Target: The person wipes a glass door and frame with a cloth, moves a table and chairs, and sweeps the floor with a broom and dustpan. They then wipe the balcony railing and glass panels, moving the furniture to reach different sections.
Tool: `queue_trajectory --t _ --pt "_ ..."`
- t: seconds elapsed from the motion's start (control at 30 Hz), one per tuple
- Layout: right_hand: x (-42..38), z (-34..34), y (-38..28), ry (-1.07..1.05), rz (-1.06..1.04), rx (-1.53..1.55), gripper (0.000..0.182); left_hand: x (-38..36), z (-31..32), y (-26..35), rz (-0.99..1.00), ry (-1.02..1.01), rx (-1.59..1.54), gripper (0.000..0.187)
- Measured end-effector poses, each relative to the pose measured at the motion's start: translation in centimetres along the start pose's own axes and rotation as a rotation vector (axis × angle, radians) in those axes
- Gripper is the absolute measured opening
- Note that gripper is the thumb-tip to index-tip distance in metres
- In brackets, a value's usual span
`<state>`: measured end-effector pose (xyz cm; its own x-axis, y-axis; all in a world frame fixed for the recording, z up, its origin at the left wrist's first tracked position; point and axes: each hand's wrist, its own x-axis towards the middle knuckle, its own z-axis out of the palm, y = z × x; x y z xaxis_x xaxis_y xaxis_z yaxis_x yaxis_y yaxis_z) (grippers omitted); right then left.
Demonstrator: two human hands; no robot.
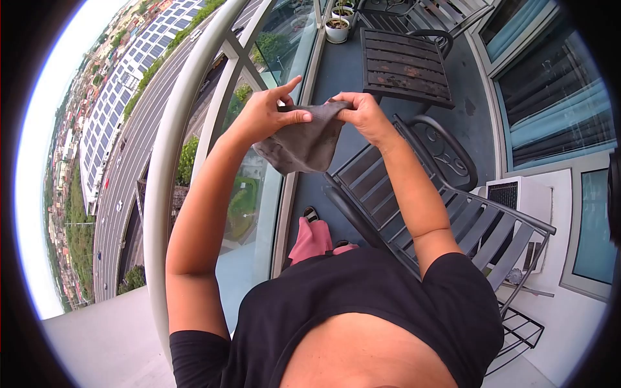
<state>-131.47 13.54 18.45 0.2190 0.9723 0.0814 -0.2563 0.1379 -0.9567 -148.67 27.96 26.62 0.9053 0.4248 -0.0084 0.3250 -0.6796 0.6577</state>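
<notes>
A grey cloth with darker, damp-looking patches hangs between my two hands, in front of my body. My left hand grips its upper left edge, the thumb lying over the fabric and the index finger stretched out. At the upper right corner, my right hand pinches the cloth between thumb and fingers, pulling up a fold. The lower part droops freely, close to the balcony railing but seemingly apart from the chair.
A railing with glass panels runs along the left, high above a road. To the right stand a slatted metal chair, a worn slatted table and an air-conditioner unit. Potted plants stand at the far end.
</notes>
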Motion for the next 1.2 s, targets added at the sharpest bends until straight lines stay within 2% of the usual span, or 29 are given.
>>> queue_trajectory --t 0.03,0.1,0.17,0.2,0.23,0.3,0.33,0.43,0.57,0.67,0.77,0.83,0.87,0.97,1.03,1.07,1.13,1.2 --pt "1.4 -1.3 -0.8 0.134 -0.03 -0.159 0.018 1.1 -1.4 -0.5 0.034 -0.034 0.095 0.082" --pt "3.4 -3.1 -2.5 0.232 -0.052 -0.325 0.014 3.3 -3.9 -0.6 0.015 -0.147 0.193 0.073" --pt "5.1 -4.9 -4.0 0.335 -0.139 -0.643 0.022 6.2 -5.0 -2.7 0.117 -0.122 0.328 0.064" --pt "5.8 -6.0 -4.8 0.393 -0.237 -0.813 0.021 7.6 -5.6 -3.7 0.159 -0.071 0.357 0.053" --pt "6.3 -7.1 -5.4 0.444 -0.327 -0.984 0.019 9.1 -6.3 -4.2 0.068 -0.074 0.37 0.046" --pt "7.1 -8.7 -7.5 0.444 -0.275 -0.904 0.019 11.6 -7.7 -4.9 0.021 -0.052 0.414 0.039" --pt "7.2 -8.9 -9.2 0.419 -0.056 -0.792 0.019 12.9 -8.2 -5.5 0.033 -0.048 0.338 0.036" --pt "8.1 -10.3 -12.5 0.407 -0.08 -0.816 0.025 17.0 -9.4 -6.2 0.094 -0.018 0.266 0.03" --pt "10.5 -14.2 -14.6 0.454 -0.071 -0.829 0.017 22.7 -10.4 -7.6 0.119 0.017 0.03 0.03" --pt "13.0 -18.3 -14.6 0.484 -0.076 -0.816 0.017 27.4 -10.1 -8.5 0.124 0.026 -0.025 0.028" --pt "14.9 -22.8 -13.6 0.557 -0.032 -0.828 0.018 32.8 -8.0 -10.4 0.187 0.047 -0.052 0.027" --pt "16.5 -26.7 -12.2 0.575 0.038 -0.815 0.017 37.4 -5.6 -12.0 0.11 0.001 -0.214 0.025" --pt "17.3 -28.9 -11.5 0.603 0.098 -0.805 0.016 38.7 -5.0 -10.3 -0.074 -0.026 -0.151 0.025" --pt "18.9 -35.2 -9.7 0.679 0.09 -0.789 0.016 45.6 -0.7 -10.9 -0.085 -0.114 -0.484 0.022" --pt "18.8 -38.5 -8.7 0.753 0.145 -0.725 0.017 49.6 2.0 -11.7 -0.026 -0.158 -0.501 0.021" --pt "18.6 -39.9 -8.5 0.76 0.107 -0.734 0.017 50.8 3.0 -11.5 0.01 -0.169 -0.523 0.022" --pt "18.2 -41.8 -7.7 0.759 0.088 -0.747 0.016 51.8 4.8 -11.6 0.043 -0.184 -0.367 0.02" --pt "17.3 -42.4 -6.1 0.775 0.105 -0.558 0.018 51.9 7.0 -12.0 0.142 -0.183 -0.27 0.018"
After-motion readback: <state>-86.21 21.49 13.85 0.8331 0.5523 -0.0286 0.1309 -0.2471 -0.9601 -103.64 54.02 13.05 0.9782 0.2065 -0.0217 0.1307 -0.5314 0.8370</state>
